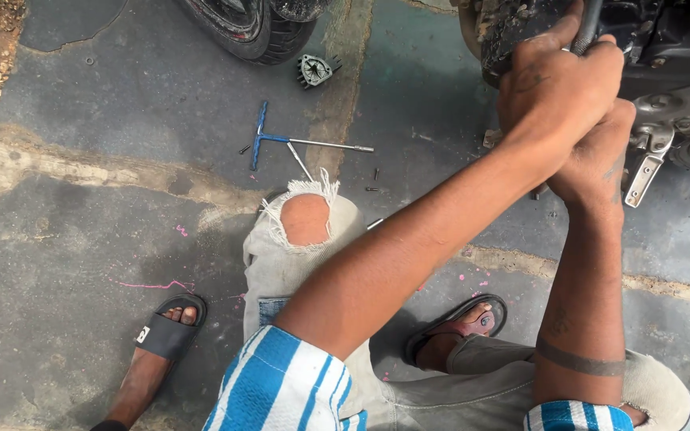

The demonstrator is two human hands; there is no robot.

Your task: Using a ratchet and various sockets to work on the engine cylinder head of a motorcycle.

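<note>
My left hand is clenched around a dark bar-shaped tool handle that reaches up into the grimy motorcycle engine at the top right. Right under it, my right hand is closed on the same handle, pressed against the left hand; most of the handle is hidden by the fingers. Both forearms stretch up from blue-and-white striped sleeves. My knee shows through torn pale trousers in the middle.
A blue T-handle wrench and a few small bolts lie on the stained concrete. A small metal part sits by a tyre. A footpeg hangs beside my hands. Sandalled feet stand near.
</note>
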